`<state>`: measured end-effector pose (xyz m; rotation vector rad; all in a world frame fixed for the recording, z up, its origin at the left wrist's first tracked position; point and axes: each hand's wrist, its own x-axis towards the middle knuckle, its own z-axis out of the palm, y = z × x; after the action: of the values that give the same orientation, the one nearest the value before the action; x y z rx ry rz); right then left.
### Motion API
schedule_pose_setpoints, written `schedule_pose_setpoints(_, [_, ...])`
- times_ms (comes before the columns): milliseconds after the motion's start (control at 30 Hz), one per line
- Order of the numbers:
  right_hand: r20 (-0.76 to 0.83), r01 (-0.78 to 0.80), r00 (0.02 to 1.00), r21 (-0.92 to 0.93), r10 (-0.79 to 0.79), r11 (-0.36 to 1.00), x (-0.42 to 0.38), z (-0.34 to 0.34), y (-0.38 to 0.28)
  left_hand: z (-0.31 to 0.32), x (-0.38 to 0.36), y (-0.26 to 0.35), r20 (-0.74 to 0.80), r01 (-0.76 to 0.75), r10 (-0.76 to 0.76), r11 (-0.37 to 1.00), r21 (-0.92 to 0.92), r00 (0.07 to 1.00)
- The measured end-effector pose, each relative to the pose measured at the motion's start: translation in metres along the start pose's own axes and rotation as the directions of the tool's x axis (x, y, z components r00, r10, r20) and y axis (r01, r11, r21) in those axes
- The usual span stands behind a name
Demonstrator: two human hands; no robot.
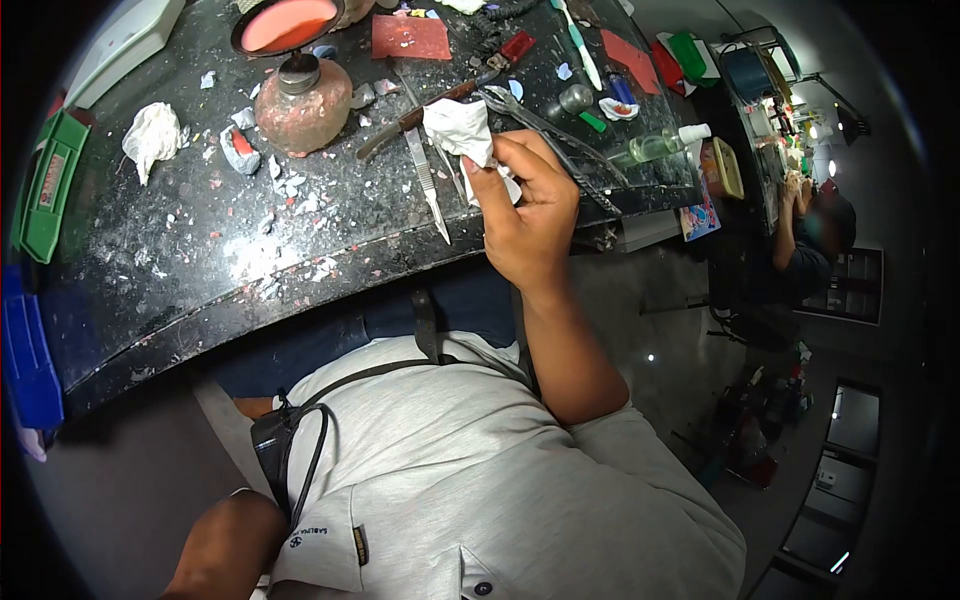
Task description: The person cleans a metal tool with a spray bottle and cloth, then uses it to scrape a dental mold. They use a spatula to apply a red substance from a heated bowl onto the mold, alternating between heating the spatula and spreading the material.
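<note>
My right hand pinches a crumpled white tissue between thumb and fingers, above the bench's front edge. Beneath and beside it lie a scalpel-like metal tool, a knife with a brown wooden handle and metal pliers-like tongs. Of my left arm, only a part shows at the lower left; the hand itself is out of sight. A round glass burner bottle with a metal cap stands left of the tissue.
White and pink scraps litter the black bench. Around it are a pink-filled bowl, another crumpled tissue, red sheets, a toothbrush, a spray bottle, and green and blue bins. Another person sits at right.
</note>
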<state>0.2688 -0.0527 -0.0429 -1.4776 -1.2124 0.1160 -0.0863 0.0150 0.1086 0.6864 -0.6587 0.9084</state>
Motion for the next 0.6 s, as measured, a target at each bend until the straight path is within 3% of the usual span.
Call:
schedule_pose_setpoints(200, [-0.003,0.018,1.000,-0.015,-0.018,1.000,0.000,-0.001,-0.003,0.002,-0.004,0.000,0.003,-0.048,0.048,0.996,0.079,0.999])
schedule_pose_setpoints(300, [0.039,-0.044,0.998,-0.016,0.044,0.999,-0.001,-0.002,-0.008,0.002,-0.001,-0.001,-0.033,-0.024,0.028,0.991,0.135,0.999])
schedule_pose_setpoints(400, [0.038,-0.044,0.998,-0.017,0.044,0.999,0.000,-0.002,-0.009,0.000,-0.001,-0.003,0.024,-0.056,0.055,0.997,0.043,0.998])
schedule_pose_setpoints(467, [0.041,-0.047,0.998,-0.025,0.048,0.999,0.000,-0.003,-0.009,0.010,-0.005,0.003,-0.081,-0.023,0.036,0.988,0.154,0.996])
schedule_pose_setpoints(600, [-0.008,0.012,1.000,-0.010,-0.012,1.000,0.001,0.000,-0.002,0.007,-0.004,0.000,-0.060,-0.030,0.039,0.989,0.143,0.997])
